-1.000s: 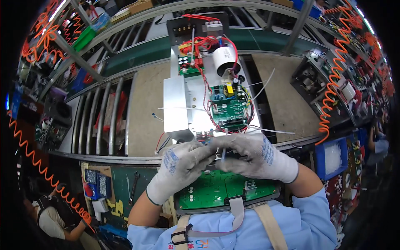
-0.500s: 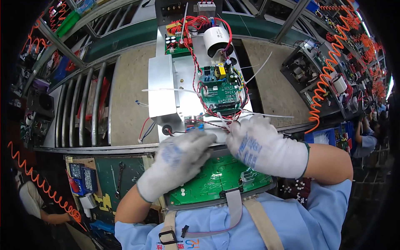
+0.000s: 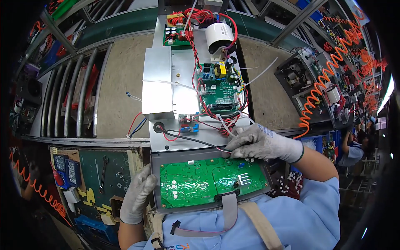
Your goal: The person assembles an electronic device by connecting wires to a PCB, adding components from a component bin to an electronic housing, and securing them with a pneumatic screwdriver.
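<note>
the right hand [image 3: 260, 143] hides the wire ends just above the green circuit board [image 3: 210, 183]; the left hand [image 3: 137, 200] covers that board's left frame edge.

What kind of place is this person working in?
Most likely an electronics assembly line in a factory. A gloved right hand handles wires at an open metal chassis holding a green circuit board, orange coiled air hoses hang overhead, and similar units sit at further stations along the line.
</note>
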